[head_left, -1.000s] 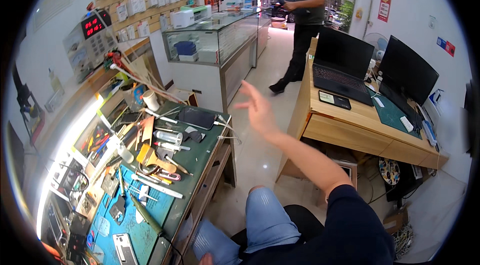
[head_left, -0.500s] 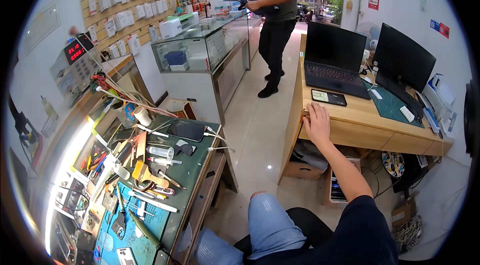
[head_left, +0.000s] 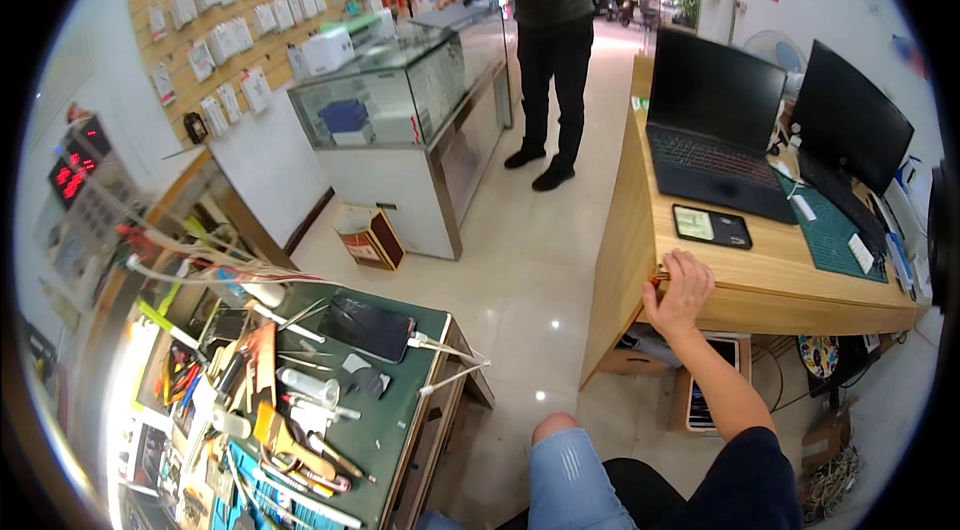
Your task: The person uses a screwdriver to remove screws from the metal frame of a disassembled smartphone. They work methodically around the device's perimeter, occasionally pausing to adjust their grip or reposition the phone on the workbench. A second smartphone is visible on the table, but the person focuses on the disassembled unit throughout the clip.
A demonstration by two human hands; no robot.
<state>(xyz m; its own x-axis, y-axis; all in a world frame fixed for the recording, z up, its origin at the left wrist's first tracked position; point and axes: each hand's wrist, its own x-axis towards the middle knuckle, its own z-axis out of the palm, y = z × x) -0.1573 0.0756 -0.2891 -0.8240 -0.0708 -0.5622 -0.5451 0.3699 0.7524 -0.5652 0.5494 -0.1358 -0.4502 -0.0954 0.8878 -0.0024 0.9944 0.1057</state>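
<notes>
My right hand is at the front left corner of the wooden desk. Its fingers bend over the edge, and the thumb lies lower against the side. Between thumb and forefinger shows a small brownish thing, too small to make out. Just beyond the fingertips lies a dark phone with a pale panel on it. Behind that stands an open black laptop. My left hand is out of the picture.
At left, a green-topped workbench holds a phone, a brush and several tools under a bright lamp. A person stands by the glass display counter. Boxes sit under the desk.
The whole view has shifted as my head turned. My right hand stays at the desk corner, its fingers more bent. The other person has lowered a flat thing onto the counter and stepped nearer.
</notes>
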